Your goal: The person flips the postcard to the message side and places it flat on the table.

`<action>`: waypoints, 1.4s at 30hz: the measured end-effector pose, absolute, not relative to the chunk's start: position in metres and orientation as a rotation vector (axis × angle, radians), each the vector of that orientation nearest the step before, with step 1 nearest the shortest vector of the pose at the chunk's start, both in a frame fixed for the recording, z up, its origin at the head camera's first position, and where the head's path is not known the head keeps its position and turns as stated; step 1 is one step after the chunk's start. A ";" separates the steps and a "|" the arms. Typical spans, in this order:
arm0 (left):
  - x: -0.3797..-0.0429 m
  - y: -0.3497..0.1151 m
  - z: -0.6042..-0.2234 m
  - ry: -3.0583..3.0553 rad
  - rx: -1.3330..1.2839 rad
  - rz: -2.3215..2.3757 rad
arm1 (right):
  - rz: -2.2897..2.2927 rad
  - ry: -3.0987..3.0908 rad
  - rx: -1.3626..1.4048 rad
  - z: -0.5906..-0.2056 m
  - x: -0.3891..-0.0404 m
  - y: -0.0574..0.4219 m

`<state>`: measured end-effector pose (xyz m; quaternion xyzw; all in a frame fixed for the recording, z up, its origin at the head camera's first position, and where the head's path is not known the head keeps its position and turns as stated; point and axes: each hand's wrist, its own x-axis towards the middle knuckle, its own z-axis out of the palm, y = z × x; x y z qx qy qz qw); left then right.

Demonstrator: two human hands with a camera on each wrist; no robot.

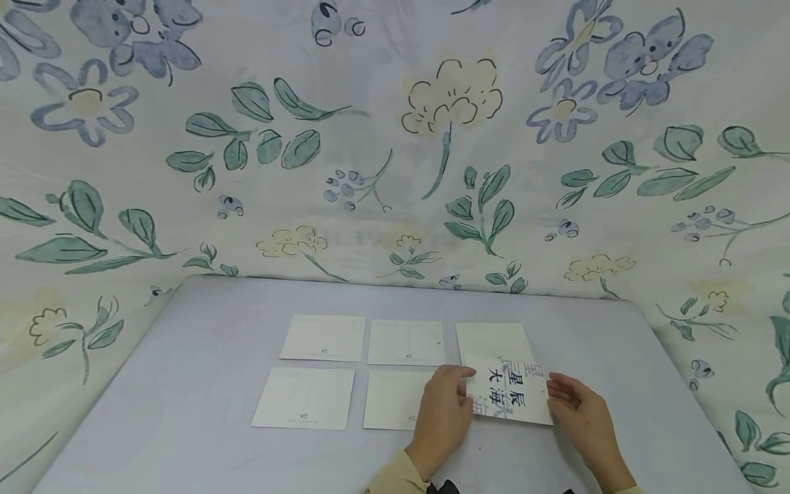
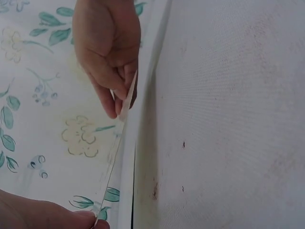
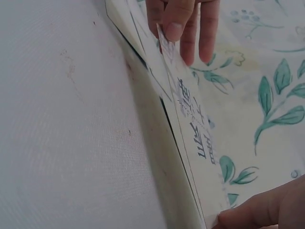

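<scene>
Both hands hold a postcard [image 1: 517, 403] printed with dark blue and pale purple Chinese characters, near the table's front right. My left hand [image 1: 441, 415] pinches its left edge between thumb and fingers. At the opposite edge, my right hand [image 1: 583, 425] grips it the same way. In the right wrist view the printed card [image 3: 188, 129] tilts above the table, its lettered face showing. The left wrist view catches this card [image 2: 113, 152] nearly edge-on. Just behind it lies a plain cream card [image 1: 494, 339], its near part hidden by the held card.
More cream cards with small printed marks lie flat to the left in two rows: a back-left card [image 1: 323, 337], a back-middle card [image 1: 406, 342], a front-left card [image 1: 304, 398] and a front-middle card [image 1: 389, 398] partly behind my left hand. Floral fabric [image 1: 370, 137] hangs around the white table [image 1: 185, 384].
</scene>
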<state>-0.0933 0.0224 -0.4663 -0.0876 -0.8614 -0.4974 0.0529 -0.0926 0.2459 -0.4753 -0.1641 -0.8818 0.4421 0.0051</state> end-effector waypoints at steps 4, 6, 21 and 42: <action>-0.094 0.022 -0.467 -2.597 -0.255 -1.523 | 1.418 -2.755 -0.516 -0.476 -0.092 0.246; -0.095 0.021 -0.467 -2.587 -0.243 -1.537 | 1.425 -2.755 -0.521 -0.477 -0.093 0.247; -0.098 0.020 -0.464 -2.575 -0.181 -1.547 | 1.481 -2.757 -0.504 -0.477 -0.094 0.247; -0.099 0.019 -0.465 -2.555 -0.210 -1.476 | 1.433 -2.712 -0.540 -0.474 -0.093 0.246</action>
